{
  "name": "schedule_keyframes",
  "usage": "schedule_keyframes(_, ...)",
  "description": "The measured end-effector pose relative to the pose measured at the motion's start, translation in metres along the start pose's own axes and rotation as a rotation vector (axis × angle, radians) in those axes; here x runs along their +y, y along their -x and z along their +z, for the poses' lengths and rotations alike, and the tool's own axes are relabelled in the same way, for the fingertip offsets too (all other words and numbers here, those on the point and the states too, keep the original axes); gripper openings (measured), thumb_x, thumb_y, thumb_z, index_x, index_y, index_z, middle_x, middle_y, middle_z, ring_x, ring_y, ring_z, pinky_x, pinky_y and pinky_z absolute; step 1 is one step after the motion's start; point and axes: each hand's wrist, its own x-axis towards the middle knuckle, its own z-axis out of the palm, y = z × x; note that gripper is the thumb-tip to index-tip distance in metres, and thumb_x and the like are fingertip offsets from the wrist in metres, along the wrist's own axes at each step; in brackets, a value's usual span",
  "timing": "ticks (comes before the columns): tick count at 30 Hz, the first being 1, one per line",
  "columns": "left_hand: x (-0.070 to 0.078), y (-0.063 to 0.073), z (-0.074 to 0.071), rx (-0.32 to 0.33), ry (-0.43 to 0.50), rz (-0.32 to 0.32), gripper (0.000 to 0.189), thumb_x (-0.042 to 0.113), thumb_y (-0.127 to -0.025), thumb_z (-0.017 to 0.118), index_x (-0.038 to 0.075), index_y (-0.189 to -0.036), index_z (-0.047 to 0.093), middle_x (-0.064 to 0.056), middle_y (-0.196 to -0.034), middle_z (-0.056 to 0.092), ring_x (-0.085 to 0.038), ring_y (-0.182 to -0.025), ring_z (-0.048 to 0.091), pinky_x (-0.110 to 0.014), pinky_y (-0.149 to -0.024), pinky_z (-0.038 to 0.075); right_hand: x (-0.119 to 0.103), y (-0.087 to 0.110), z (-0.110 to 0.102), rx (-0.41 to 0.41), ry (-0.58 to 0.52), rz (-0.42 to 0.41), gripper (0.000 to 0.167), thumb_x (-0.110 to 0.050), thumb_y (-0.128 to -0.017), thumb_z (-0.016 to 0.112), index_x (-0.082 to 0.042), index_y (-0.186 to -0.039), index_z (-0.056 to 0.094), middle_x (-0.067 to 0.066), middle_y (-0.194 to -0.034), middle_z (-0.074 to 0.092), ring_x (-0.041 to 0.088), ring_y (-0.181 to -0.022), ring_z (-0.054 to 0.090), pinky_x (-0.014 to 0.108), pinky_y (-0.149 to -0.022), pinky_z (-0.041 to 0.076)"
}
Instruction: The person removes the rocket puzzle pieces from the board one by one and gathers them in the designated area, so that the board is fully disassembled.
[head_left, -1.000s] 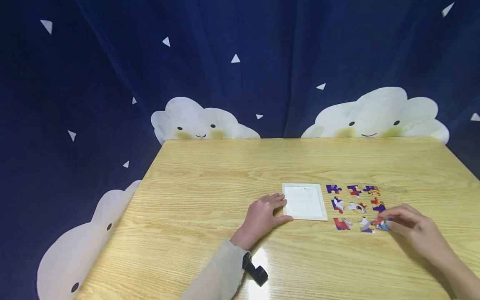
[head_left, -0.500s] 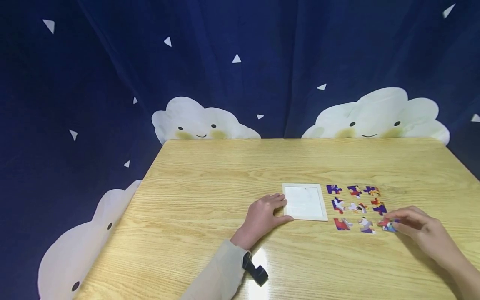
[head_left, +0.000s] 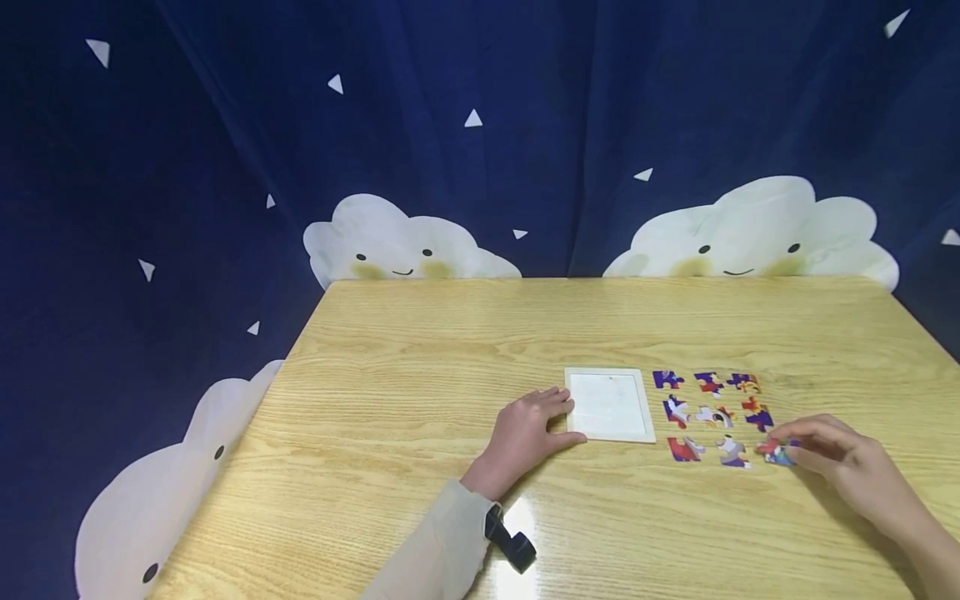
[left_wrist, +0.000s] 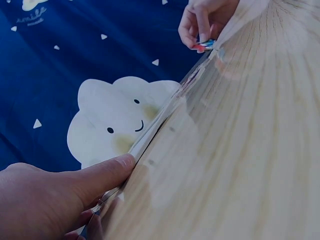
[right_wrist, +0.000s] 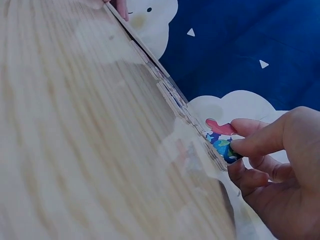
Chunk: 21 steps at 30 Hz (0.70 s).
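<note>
In the head view a white square puzzle frame [head_left: 611, 406] lies flat on the table. My left hand [head_left: 525, 431] holds it at its left side, fingers along that edge and thumb at the lower corner. To the right of the frame, several jigsaw pieces lie spaced out in rows, among them a red-and-white piece [head_left: 685, 448] and a purple-orange piece [head_left: 757, 414]. My right hand [head_left: 847, 467] pinches a red, white and blue jigsaw piece [right_wrist: 222, 137] between thumb and index finger. The right wrist view shows that piece tilted up, apart from the others.
The wooden table [head_left: 420, 367] extends on both sides of the frame. A dark blue curtain [head_left: 450, 167] with white clouds hangs behind it. A black strap with a camera mount [head_left: 513, 546] sits on the left wrist.
Early in this span, my right hand moves slightly right with the pinched jigsaw piece, away from the neighbouring pieces, then stays nearly still. The left hand and the frame stay put.
</note>
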Motion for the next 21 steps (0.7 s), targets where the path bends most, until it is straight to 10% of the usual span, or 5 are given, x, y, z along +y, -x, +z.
schedule_keyframes(21, -0.0004, 0.0001, 0.0002, -0.005, 0.009, -0.005, 0.053, 0.053, -0.082, 0.071, 0.019, -0.122, 0.07, 0.003, -0.133, 0.064, -0.012, -0.126, 0.06, -0.03, -0.104, 0.051, 0.0035, -0.0004, 0.0025, 0.021, 0.026, -0.146, 0.026, 0.009, -0.085, 0.067, -0.012, -0.101, 0.07, -0.033, -0.1, 0.053, -0.018, -0.09, 0.045, 0.004, -0.066, 0.04)
